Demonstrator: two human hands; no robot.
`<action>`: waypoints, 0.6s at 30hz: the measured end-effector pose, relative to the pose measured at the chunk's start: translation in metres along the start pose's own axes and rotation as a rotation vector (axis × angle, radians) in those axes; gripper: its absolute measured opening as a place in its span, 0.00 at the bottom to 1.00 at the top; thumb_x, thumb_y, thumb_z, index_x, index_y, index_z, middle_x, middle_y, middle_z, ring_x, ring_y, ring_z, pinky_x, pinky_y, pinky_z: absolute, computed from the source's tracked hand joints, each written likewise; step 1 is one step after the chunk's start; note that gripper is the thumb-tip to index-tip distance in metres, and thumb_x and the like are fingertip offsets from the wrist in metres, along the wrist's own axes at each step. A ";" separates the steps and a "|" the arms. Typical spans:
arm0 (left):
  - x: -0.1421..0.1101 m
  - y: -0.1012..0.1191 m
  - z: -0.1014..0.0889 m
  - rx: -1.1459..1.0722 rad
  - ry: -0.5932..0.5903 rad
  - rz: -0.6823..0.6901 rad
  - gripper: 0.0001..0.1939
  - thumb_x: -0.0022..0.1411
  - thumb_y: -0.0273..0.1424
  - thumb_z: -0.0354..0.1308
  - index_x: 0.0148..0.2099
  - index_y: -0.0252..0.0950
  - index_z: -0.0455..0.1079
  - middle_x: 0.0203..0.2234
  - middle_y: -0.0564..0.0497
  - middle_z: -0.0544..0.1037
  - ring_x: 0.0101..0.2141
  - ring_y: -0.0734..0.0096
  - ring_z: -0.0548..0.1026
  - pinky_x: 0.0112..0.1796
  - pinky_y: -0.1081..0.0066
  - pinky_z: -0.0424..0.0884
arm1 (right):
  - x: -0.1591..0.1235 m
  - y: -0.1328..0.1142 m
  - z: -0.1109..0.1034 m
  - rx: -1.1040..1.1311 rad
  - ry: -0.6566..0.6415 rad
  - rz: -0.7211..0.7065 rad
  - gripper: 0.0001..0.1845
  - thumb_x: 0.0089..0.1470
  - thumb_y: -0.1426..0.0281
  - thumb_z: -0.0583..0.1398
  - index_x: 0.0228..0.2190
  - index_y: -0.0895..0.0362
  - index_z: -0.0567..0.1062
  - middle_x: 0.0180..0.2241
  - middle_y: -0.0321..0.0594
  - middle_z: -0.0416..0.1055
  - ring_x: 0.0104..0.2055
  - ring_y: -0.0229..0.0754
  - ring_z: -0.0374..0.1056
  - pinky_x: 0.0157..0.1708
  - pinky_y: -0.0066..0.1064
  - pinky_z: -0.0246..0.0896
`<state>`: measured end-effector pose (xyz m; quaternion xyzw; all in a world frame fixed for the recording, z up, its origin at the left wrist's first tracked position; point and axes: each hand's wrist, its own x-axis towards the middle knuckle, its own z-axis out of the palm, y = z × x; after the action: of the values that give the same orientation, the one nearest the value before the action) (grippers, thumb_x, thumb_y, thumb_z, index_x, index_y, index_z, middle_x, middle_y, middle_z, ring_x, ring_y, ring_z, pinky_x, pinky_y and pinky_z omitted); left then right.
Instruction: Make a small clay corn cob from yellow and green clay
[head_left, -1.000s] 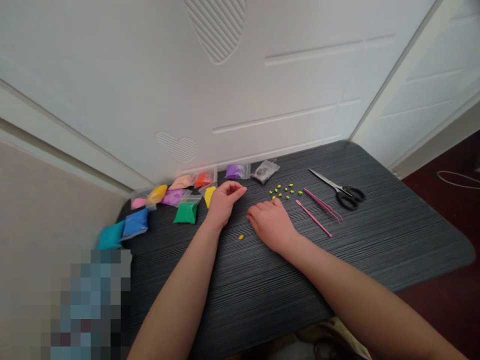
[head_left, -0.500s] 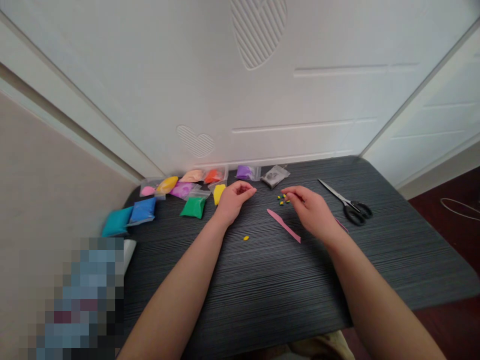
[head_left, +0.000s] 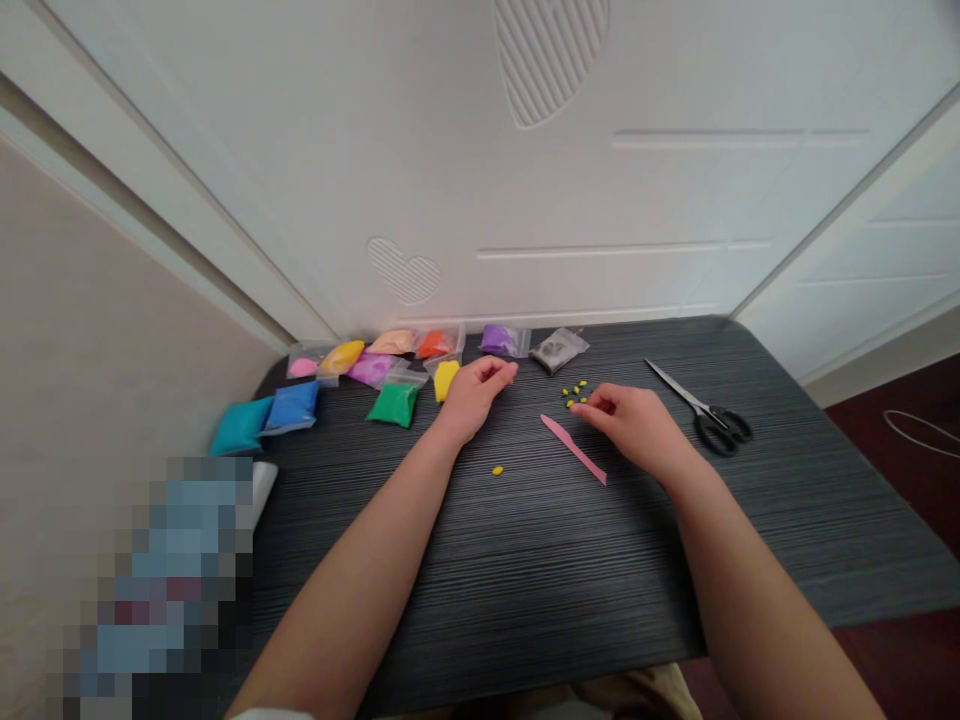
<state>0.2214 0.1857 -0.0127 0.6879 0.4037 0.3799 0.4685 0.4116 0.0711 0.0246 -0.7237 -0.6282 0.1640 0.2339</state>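
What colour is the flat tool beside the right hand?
The tool is pink, in the head view.

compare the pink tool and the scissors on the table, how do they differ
Colour: the pink tool is pink throughout, while the scissors have silvery blades and black handles.
Shape: the pink tool is a single slim strip; the scissors end in two finger loops.
Place: the pink tool lies to the left of the right hand, the scissors to its right.
Both lie on the dark table, with neither hand touching them.
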 end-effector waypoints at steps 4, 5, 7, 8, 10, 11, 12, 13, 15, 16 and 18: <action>0.000 0.001 -0.001 -0.003 -0.001 0.004 0.15 0.53 0.43 0.52 0.28 0.35 0.68 0.23 0.54 0.70 0.25 0.75 0.65 0.29 0.73 0.60 | 0.000 0.003 0.001 -0.038 -0.075 -0.049 0.10 0.50 0.62 0.54 0.26 0.53 0.72 0.24 0.33 0.71 0.27 0.36 0.63 0.25 0.26 0.50; 0.000 0.002 0.000 -0.004 -0.001 -0.002 0.15 0.53 0.43 0.53 0.28 0.35 0.68 0.23 0.54 0.70 0.25 0.75 0.65 0.29 0.73 0.60 | 0.000 0.004 0.001 -0.032 -0.083 -0.054 0.09 0.50 0.64 0.54 0.27 0.53 0.72 0.25 0.33 0.71 0.28 0.36 0.64 0.26 0.26 0.51; 0.000 0.002 0.000 -0.001 0.002 -0.020 0.15 0.52 0.42 0.54 0.29 0.35 0.68 0.22 0.54 0.70 0.25 0.76 0.65 0.28 0.74 0.59 | -0.001 0.006 0.002 -0.015 -0.092 -0.052 0.07 0.49 0.66 0.55 0.27 0.53 0.72 0.25 0.33 0.71 0.28 0.36 0.65 0.27 0.26 0.52; 0.000 0.002 0.000 -0.002 0.006 -0.028 0.14 0.51 0.42 0.55 0.29 0.35 0.68 0.22 0.54 0.69 0.25 0.76 0.65 0.28 0.74 0.59 | -0.001 0.007 0.002 -0.005 -0.098 -0.047 0.06 0.48 0.66 0.55 0.27 0.53 0.72 0.25 0.33 0.71 0.28 0.36 0.64 0.26 0.26 0.52; 0.000 0.002 0.001 -0.011 0.011 -0.038 0.14 0.50 0.42 0.56 0.30 0.35 0.68 0.22 0.54 0.69 0.25 0.76 0.64 0.27 0.75 0.58 | 0.000 0.010 0.003 0.017 -0.113 -0.042 0.05 0.47 0.66 0.56 0.27 0.53 0.71 0.24 0.32 0.71 0.27 0.36 0.64 0.26 0.25 0.52; 0.000 0.002 0.001 -0.020 0.008 -0.039 0.14 0.50 0.41 0.57 0.30 0.34 0.68 0.22 0.55 0.69 0.25 0.76 0.64 0.27 0.75 0.58 | 0.000 0.011 0.004 0.030 -0.124 -0.041 0.05 0.47 0.67 0.57 0.27 0.53 0.71 0.24 0.32 0.71 0.27 0.35 0.64 0.26 0.25 0.52; 0.000 0.002 0.001 -0.031 0.002 -0.041 0.14 0.49 0.41 0.57 0.30 0.34 0.68 0.22 0.55 0.69 0.25 0.76 0.64 0.27 0.75 0.58 | 0.000 0.011 0.005 0.044 -0.133 -0.038 0.04 0.46 0.67 0.57 0.27 0.53 0.71 0.24 0.32 0.71 0.27 0.35 0.65 0.26 0.25 0.53; 0.000 0.002 0.001 -0.043 -0.006 -0.042 0.14 0.49 0.41 0.58 0.30 0.34 0.68 0.22 0.55 0.69 0.25 0.77 0.64 0.28 0.75 0.59 | 0.001 0.012 0.005 0.058 -0.140 -0.034 0.04 0.46 0.67 0.57 0.28 0.53 0.71 0.25 0.32 0.71 0.27 0.35 0.65 0.26 0.25 0.53; 0.000 0.002 0.001 -0.068 -0.019 -0.047 0.14 0.48 0.40 0.59 0.30 0.34 0.68 0.23 0.55 0.69 0.25 0.77 0.65 0.29 0.75 0.59 | 0.002 0.013 0.006 0.071 -0.152 -0.019 0.05 0.46 0.67 0.57 0.28 0.53 0.71 0.25 0.33 0.71 0.27 0.35 0.65 0.26 0.25 0.53; 0.000 0.002 0.002 -0.081 -0.024 -0.052 0.14 0.47 0.40 0.59 0.31 0.34 0.69 0.23 0.55 0.70 0.26 0.77 0.66 0.29 0.75 0.60 | 0.002 0.013 0.006 0.067 -0.160 -0.009 0.05 0.47 0.66 0.57 0.28 0.53 0.71 0.24 0.33 0.71 0.27 0.36 0.65 0.25 0.25 0.53; 0.000 0.001 0.002 -0.103 -0.029 -0.063 0.14 0.46 0.39 0.60 0.31 0.34 0.69 0.24 0.54 0.71 0.27 0.76 0.67 0.31 0.75 0.61 | 0.002 0.012 0.005 0.046 -0.171 -0.001 0.07 0.48 0.65 0.56 0.26 0.53 0.72 0.22 0.32 0.71 0.25 0.35 0.65 0.24 0.25 0.52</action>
<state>0.2232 0.1852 -0.0118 0.6552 0.3985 0.3753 0.5206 0.4191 0.0727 0.0141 -0.7011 -0.6423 0.2395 0.1962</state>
